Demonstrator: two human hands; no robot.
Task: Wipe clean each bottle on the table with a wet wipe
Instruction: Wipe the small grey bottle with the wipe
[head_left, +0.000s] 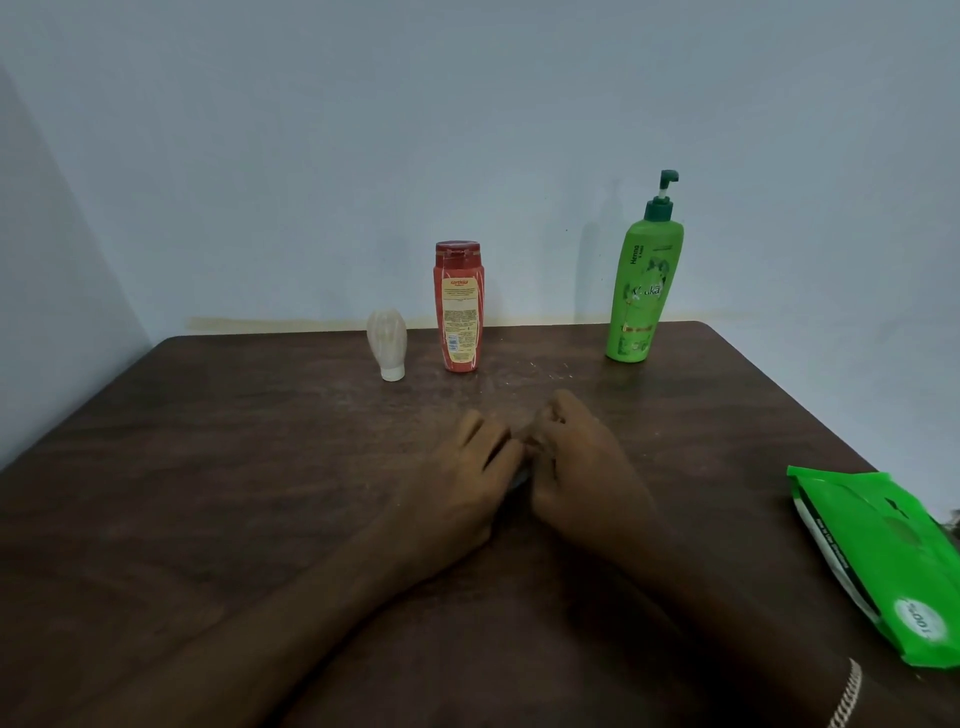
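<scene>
While a clear bottle (387, 340) and red bottle (457, 306) stand at the bench's (208, 441) back, the left hand (462, 470) and right hand (579, 467) touch mid-bench. Whether they grip anything cannot be told. A green pump bottle (643, 291) stands farther right, and a wipe pack (883, 561) lies at the right edge.

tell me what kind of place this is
Probably a plain room at home: a dark wooden table by a bare painted wall, with a green pump bottle, a red bottle and a green wet-wipe pack on it.
</scene>
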